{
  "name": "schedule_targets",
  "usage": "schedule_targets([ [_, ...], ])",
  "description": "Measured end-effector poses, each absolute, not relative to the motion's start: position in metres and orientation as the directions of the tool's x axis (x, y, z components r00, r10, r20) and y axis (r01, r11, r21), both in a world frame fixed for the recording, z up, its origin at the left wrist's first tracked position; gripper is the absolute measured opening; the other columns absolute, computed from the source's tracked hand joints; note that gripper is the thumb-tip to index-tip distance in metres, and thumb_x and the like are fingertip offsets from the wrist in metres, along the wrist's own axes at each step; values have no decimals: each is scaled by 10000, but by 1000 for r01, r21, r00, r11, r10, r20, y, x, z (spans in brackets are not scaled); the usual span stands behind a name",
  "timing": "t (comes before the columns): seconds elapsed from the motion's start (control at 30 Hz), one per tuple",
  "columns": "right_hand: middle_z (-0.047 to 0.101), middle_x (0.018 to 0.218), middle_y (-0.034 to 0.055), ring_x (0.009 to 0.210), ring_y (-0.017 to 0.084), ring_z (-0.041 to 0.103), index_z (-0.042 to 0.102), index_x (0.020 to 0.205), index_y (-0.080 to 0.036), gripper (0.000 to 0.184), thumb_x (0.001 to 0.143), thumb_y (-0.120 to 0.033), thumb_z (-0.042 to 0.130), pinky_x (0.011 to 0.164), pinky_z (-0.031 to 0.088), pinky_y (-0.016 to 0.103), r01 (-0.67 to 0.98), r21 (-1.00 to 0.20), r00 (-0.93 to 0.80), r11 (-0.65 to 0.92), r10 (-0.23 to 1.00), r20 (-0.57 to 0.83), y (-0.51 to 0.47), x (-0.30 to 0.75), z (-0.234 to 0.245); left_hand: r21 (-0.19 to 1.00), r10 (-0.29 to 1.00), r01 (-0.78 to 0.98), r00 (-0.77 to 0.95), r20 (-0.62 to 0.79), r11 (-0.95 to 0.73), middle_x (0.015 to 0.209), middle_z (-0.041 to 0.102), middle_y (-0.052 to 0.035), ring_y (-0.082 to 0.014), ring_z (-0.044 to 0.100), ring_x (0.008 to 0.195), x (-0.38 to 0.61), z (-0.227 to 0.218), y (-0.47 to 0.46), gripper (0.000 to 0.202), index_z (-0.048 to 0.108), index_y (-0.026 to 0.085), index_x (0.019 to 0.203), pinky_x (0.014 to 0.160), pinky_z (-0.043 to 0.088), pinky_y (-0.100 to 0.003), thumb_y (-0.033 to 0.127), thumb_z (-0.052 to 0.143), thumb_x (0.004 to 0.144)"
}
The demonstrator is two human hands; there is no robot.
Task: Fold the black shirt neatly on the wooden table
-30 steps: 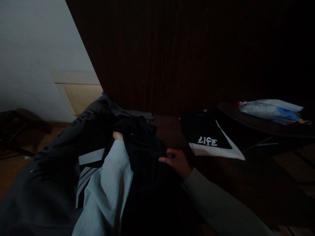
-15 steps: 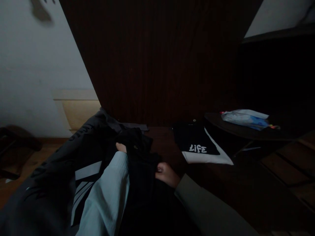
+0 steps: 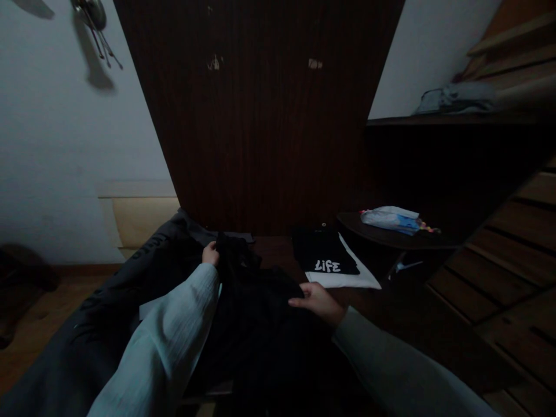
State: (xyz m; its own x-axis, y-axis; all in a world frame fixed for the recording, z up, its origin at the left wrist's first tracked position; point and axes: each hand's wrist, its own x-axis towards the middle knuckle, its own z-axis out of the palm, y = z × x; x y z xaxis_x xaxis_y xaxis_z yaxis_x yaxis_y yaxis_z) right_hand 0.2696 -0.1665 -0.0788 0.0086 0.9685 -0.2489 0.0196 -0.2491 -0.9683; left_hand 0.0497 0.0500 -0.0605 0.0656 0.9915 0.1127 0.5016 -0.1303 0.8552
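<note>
- The left hand (image 3: 211,255) and right hand (image 3: 319,301) are apart, each pinching an edge of the black cloth (image 3: 260,313).
- This cloth spreads loosely between them.
- A grey garment (image 3: 108,313) with dark lettering lies left of the left hand.
- Just beyond the right hand lies a folded black-and-white cloth (image 3: 328,252).
- Farther right, a packet (image 3: 388,219) rests on a shelf (image 3: 369,234).

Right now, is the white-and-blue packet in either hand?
No, the white-and-blue packet lies on the dark shelf, while the left hand and right hand both grip the black cloth.
</note>
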Motion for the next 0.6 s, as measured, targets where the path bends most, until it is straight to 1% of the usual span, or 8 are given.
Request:
schedule_targets([
  [0.1, 580, 569, -20, 527, 111, 517, 553, 596, -150, 394, 422, -438, 758, 539, 407, 246, 115, -970, 85, -212, 975, -203, -177, 300, -37, 816, 988, 558, 44, 147, -147, 883, 641, -41, -209, 582, 885, 38, -34, 49, 189, 624, 119, 909, 774, 467, -309, 212, 501, 801],
  [0.17, 523, 482, -38, 436, 86, 461, 546, 573, -152, 321, 515, -416, 719, 443, 351, 214, 257, -953, 168, -158, 979, -117, -185, 319, -7, 762, 977, 618, 43, 210, -191, 853, 660, -40, -227, 580, 913, 28, -6, 44, 163, 655, 153, 850, 800, 445, -299, 203, 537, 750],
  [0.2, 484, 437, -51, 386, 71, 419, 546, 574, -152, 285, 565, -397, 691, 398, 309, 200, 321, -937, 221, -137, 973, -67, -190, 327, 9, 709, 966, 670, 46, 255, -219, 855, 664, -45, -231, 581, 916, 23, 10, 40, 157, 662, 170, 839, 804, 439, -305, 217, 554, 733],
  [0.27, 409, 354, -76, 308, 58, 347, 578, 639, -148, 201, 648, -341, 635, 342, 249, 187, 446, -887, 302, -120, 953, 22, -198, 339, 42, 532, 928, 800, 80, 364, -277, 857, 666, -56, -239, 589, 887, 12, 43, 30, 177, 664, 184, 850, 777, 441, -325, 270, 559, 736],
  [0.33, 419, 342, -74, 302, 67, 382, 602, 748, -144, 131, 711, -269, 588, 339, 288, 176, 499, -861, 349, -98, 932, 96, -206, 343, 76, 385, 880, 863, 129, 457, -327, 859, 660, -62, -232, 591, 843, 4, 73, 18, 222, 651, 178, 902, 742, 444, -329, 306, 531, 766],
  [0.37, 449, 358, -62, 317, 74, 421, 602, 777, -141, 111, 729, -237, 576, 347, 320, 173, 504, -860, 373, -81, 918, 132, -209, 343, 91, 354, 858, 869, 142, 493, -347, 866, 654, -61, -221, 588, 831, 2, 86, 12, 239, 638, 172, 935, 734, 442, -322, 308, 508, 787],
  [0.47, 548, 469, -11, 417, 87, 538, 592, 838, -119, 88, 767, -152, 551, 431, 429, 167, 510, -860, 442, 9, 855, 271, -215, 341, 129, 370, 783, 835, 109, 613, -406, 862, 634, -46, -166, 575, 793, 2, 116, -9, 258, 587, 146, 1007, 732, 436, -274, 271, 443, 833],
  [0.6, 597, 627, 48, 477, 48, 554, 564, 957, -35, 184, 829, -54, 432, 557, 462, 179, 611, -776, 487, 155, 700, 523, -219, 342, 156, 481, 646, 703, -39, 762, -524, 802, 594, -2, -93, 548, 714, 13, 138, -34, 263, 527, 91, 1037, 728, 439, -228, 245, 402, 864],
])
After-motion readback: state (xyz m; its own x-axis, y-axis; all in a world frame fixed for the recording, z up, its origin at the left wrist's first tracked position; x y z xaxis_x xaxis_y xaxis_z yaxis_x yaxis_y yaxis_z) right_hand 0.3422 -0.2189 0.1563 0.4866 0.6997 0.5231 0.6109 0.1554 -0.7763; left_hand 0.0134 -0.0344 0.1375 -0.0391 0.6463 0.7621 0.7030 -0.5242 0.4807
